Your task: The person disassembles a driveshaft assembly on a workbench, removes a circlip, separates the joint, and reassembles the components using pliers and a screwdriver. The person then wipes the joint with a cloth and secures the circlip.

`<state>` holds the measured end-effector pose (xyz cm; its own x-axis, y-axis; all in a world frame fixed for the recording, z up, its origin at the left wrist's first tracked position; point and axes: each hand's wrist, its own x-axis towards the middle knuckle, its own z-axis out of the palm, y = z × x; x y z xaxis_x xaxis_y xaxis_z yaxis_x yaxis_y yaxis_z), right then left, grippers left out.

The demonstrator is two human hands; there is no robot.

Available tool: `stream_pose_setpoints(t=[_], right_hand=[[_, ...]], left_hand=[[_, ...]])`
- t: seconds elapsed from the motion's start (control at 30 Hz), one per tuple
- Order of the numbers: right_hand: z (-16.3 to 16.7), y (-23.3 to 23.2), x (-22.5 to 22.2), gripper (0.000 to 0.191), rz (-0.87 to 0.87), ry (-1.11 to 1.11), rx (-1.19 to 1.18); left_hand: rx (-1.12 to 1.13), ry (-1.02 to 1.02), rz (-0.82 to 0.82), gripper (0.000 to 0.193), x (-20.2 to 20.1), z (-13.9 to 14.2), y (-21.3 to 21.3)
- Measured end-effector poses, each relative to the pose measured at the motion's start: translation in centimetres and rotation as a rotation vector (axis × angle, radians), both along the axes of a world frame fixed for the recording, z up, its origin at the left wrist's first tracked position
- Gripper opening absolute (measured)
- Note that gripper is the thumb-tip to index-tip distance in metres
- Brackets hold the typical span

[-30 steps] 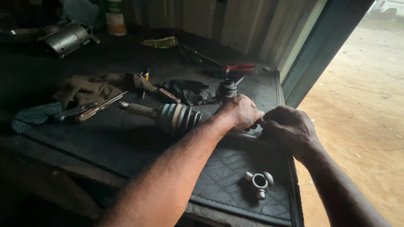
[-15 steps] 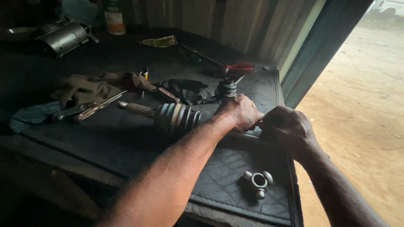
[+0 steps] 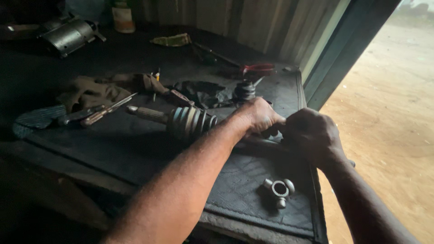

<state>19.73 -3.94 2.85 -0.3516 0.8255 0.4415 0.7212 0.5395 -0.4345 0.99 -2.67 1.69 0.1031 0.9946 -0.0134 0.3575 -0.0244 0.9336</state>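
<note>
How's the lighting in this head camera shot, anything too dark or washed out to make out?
Head view: daylight from the open doorway on the right washes out the sandy ground; the bench's left side and the cylindrical motor sit in deep shadow. The left hand and right hand are lit but slightly soft, and what the fingers grip is too dark to tell.

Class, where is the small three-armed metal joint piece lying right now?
The three-armed metal piece lies on the dark rubber mat, near its front edge, below the right hand.
</note>
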Motion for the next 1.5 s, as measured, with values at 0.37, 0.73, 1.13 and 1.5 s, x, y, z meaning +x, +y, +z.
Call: stream_pose_setpoints(t=[0.37,0.73,1.13,1.5], right_hand=[[0.7,-1.2,-0.2,0.032,0.046,0.117,-0.122],[1.2,-1.5,-0.1,0.025,0.134,0.225,-0.236],[1.0,-1.1,-0.1,0.029,0.102,0.392,-0.445],[0.9,0.0,0.1,0.031,0.092,0.633,-0.494]], left_hand=[[0.119,0.231,-0.001,0.025,-0.4,0.2,0.2],[0.016,-0.12,-0.003,0.025,-0.1,0.3,-0.5],[0.003,0.081,-0.056,0.023,-0.1,0.2,0.3],[0.071,0.135,0.048,0.022,-0.3,0.0,0.6]])
